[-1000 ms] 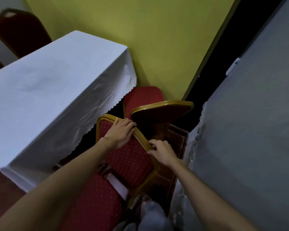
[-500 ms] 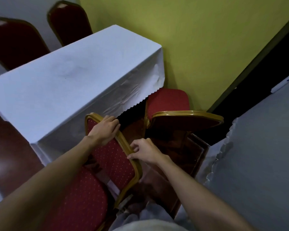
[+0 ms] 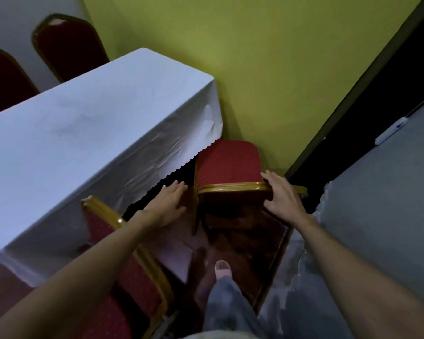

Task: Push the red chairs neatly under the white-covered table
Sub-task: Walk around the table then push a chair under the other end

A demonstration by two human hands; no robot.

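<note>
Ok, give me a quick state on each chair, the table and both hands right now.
Far chair: seat partly out from the cloth.
Near chair: backrest close against the table.
White-covered table: cloth hanging, top bare.
Right hand: open, on far chair's backrest top.
Left hand: open, touching nothing clearly.

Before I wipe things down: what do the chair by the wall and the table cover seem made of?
Chair: red dotted woven upholstery, matte; frame painted glossy gold, probably metal, judging by its highlights. Table cover: thin white cloth, creased, scalloped hem.
</note>
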